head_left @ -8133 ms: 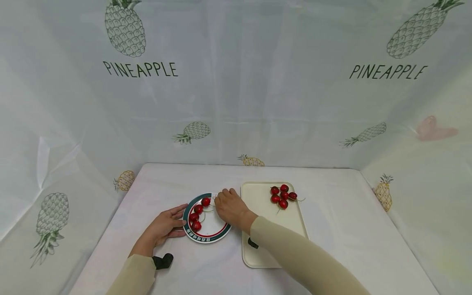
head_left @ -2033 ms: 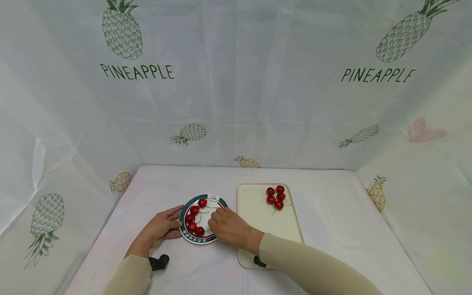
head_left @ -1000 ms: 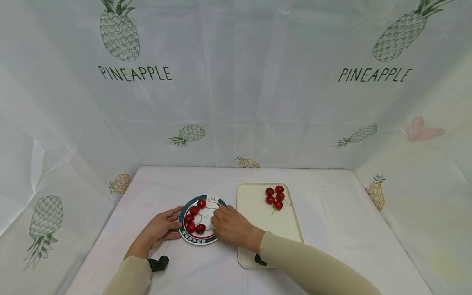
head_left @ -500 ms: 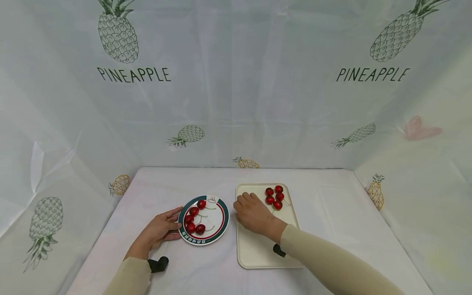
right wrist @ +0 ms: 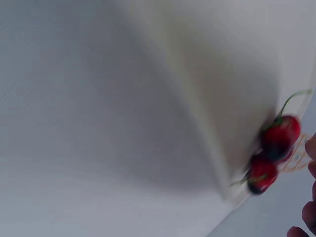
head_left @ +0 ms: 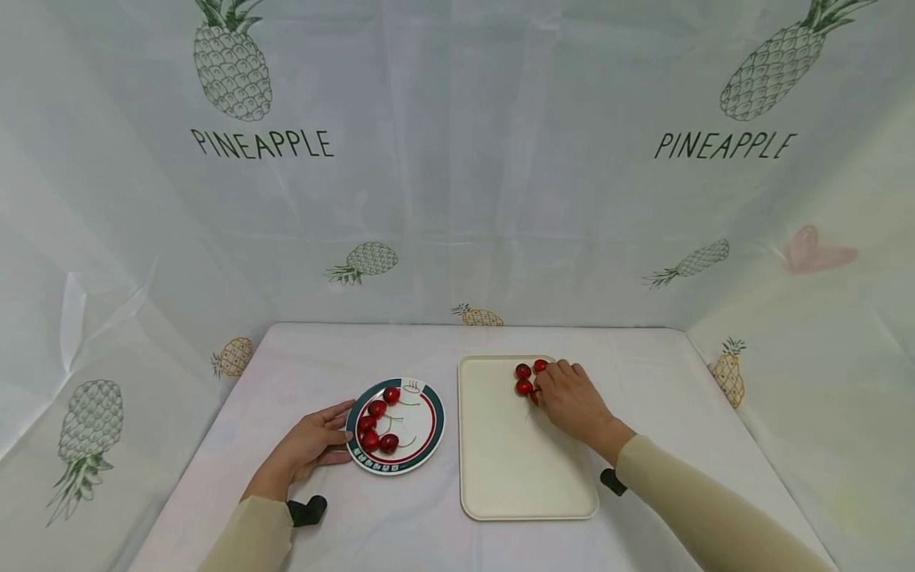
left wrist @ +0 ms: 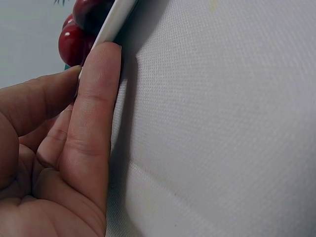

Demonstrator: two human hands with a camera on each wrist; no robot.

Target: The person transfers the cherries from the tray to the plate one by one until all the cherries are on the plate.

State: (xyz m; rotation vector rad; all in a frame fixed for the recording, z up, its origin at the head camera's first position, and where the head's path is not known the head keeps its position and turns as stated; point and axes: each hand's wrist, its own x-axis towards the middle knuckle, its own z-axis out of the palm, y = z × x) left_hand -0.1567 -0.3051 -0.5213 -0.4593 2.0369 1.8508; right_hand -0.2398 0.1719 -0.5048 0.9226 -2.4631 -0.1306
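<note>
My left hand [head_left: 310,439] pinches the rim of a round plate [head_left: 420,425] with a dark green band and a red ring. In the left wrist view its thumb and fingers lie on either side of the plate edge [left wrist: 114,22]. Several red cherries [head_left: 376,408] with stems line the plate's left side. My right hand [head_left: 575,401] is over the cherries [head_left: 523,371] at the far end of a cream tray [head_left: 525,469], partly covering them. In the right wrist view its fingertips stand slightly apart from a stemmed cherry [right wrist: 280,136], with nothing visible between them.
The tray lies right of the plate, with a strip of white tablecloth [head_left: 450,500] between them. A hanging white sheet [head_left: 486,199] printed with pineapples rises behind the table. Black straps [head_left: 307,511] sit at both wrists.
One cherry went from the tray to the plate between the oldest frame and two seconds ago. My right hand has since moved right from the plate to the tray's cherries; my left hand stays.
</note>
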